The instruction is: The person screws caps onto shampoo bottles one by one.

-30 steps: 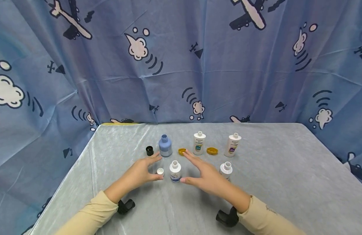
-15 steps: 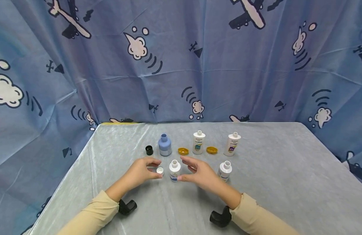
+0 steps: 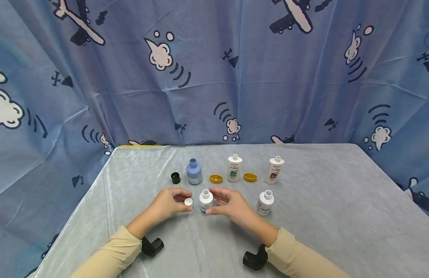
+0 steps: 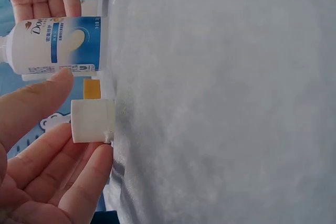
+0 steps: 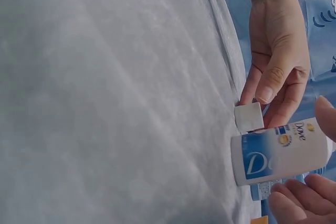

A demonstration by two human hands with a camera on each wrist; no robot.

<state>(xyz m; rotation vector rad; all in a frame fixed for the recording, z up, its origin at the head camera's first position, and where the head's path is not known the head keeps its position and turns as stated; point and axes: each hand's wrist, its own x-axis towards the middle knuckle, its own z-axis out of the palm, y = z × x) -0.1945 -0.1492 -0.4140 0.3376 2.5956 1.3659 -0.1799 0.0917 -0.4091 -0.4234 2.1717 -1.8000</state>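
A white bottle (image 3: 206,201) with a blue-bottomed Dove label stands uncapped and upright in the middle of the table. My right hand (image 3: 233,205) is around its right side, thumb in front and fingers behind; the right wrist view shows a gap between thumb and bottle (image 5: 283,150). To the left, a small white cap (image 3: 188,202) sits on the table with its hollow side up. Around that cap are the relaxed fingers and thumb of my left hand (image 3: 169,202). In the left wrist view the left thumb (image 4: 39,98) is apart from the cap (image 4: 93,121), while fingertips lie close beside it.
Behind stand a blue open bottle (image 3: 194,172) and two slim white bottles (image 3: 234,168), (image 3: 274,170). Among them lie a black cap (image 3: 175,178) and two amber caps (image 3: 216,178), (image 3: 250,177). Another white open bottle (image 3: 264,203) stands right of my right hand. A patterned curtain (image 3: 200,77) hangs behind the table.
My right hand has moved left and closer around the white bottle. My left hand's fingers have drawn in nearer the small white cap. Bottles and caps keep their places.
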